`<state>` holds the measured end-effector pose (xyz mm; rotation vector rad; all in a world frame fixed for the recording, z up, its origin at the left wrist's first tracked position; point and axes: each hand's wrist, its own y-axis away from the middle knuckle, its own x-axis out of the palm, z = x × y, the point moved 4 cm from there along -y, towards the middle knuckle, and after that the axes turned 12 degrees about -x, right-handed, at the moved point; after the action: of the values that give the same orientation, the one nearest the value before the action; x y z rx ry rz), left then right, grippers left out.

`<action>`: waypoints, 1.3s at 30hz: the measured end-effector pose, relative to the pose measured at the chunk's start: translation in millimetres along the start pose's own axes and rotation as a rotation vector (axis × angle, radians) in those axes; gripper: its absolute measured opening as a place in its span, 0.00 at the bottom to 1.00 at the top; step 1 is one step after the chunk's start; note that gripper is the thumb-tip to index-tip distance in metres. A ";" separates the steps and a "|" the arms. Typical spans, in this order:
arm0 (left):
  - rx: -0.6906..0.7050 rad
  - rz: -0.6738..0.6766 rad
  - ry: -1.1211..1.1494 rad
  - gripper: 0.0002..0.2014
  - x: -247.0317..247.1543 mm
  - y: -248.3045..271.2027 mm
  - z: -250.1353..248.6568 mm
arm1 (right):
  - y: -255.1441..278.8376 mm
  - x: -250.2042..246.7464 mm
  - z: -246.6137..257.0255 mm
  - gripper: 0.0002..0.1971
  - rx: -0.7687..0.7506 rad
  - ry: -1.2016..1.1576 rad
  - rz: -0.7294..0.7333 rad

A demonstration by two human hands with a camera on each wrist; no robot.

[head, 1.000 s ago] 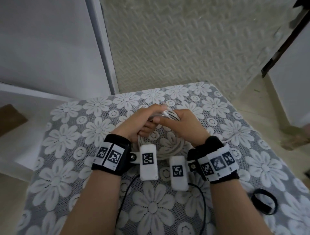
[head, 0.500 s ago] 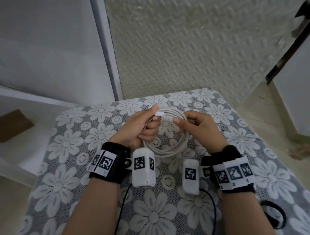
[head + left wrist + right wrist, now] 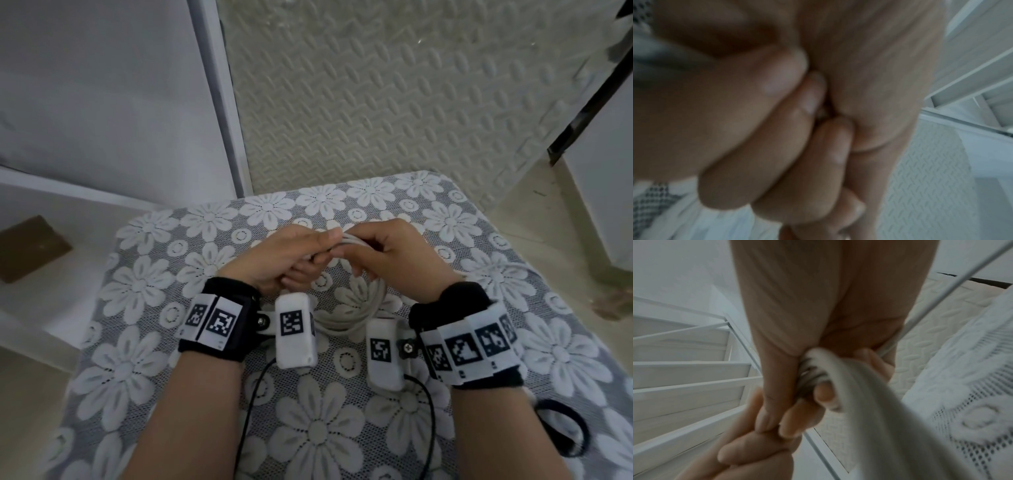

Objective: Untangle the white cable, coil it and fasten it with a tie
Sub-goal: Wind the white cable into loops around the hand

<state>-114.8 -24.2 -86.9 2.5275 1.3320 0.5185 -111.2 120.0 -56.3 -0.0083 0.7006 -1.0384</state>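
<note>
Closing together again after standing apart half a second ago, both hands now meet at the far side of the coil — a further loop seems gathered in, coiling nearly done, fastening not begun.

Left to right: left hand (image 3: 284, 255), one, fingers curled round the bunched strands; white cable (image 3: 346, 310), one, its loops hanging from the hands to the floral tablecloth (image 3: 144, 284); right hand (image 3: 399, 255), one, clamped on the same bundle; tie (image 3: 565, 431), one — a black loop lying untouched by the right forearm.
</note>
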 end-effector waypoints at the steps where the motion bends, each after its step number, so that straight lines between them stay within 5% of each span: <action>1: 0.021 0.003 0.006 0.24 0.6 -0.2 -1.5 | -0.2 -0.1 0.9 0.08 0.000 -0.020 -0.016; 11: 0.108 0.036 0.267 0.21 -22.9 6.7 -6.6 | 9.4 -25.3 -11.6 0.27 0.150 -0.016 -0.309; 18: 0.127 -0.070 0.311 0.21 -33.4 11.9 -6.5 | 14.3 -41.9 -15.1 0.08 0.141 -0.025 -0.500; 25: 0.191 -0.153 0.416 0.20 -37.9 12.9 -9.8 | 13.4 -43.7 -12.1 0.15 0.132 -0.073 -0.578; 31: 0.281 -0.088 0.601 0.23 -36.5 9.6 -13.2 | 7.9 -29.8 -4.6 0.09 -0.014 -0.463 -0.372; 39: 0.325 -0.071 0.697 0.23 -33.8 4.2 -14.4 | 3.0 -9.9 -7.8 0.08 0.031 -0.382 -0.254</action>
<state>-135.3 -53.9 -79.0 2.6394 1.8477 1.3557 -116.1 131.9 -58.2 -0.2688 0.3397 -1.2477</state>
